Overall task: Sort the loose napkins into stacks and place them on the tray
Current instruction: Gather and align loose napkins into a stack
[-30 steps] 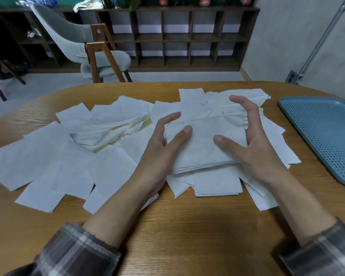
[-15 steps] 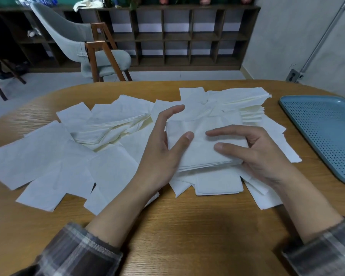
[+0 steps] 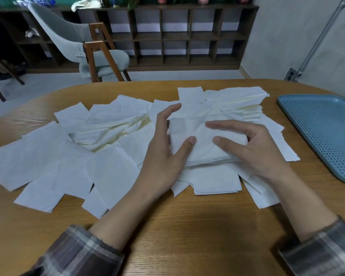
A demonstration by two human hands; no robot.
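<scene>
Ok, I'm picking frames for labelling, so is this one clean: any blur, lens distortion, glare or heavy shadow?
Head view: wide-angle bending curves the far edge of the table and leans the shelf; dim, even light, one soft shadow on the wood between the forearms; no glare on the tray; sleeves smeared; left hand, right hand and napkin stack fairly sharp.

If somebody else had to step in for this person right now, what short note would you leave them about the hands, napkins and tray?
Left hand: open, pressed against the left edge of the napkin stack, thumb on top.
Right hand: open, fingers resting on top of the same stack.
Tray: on the right, visible part bare.
Done: one stack gathered, not yet moved.
To do: square it, set it on the tray, then stack the loose napkins spread to the left.
</scene>
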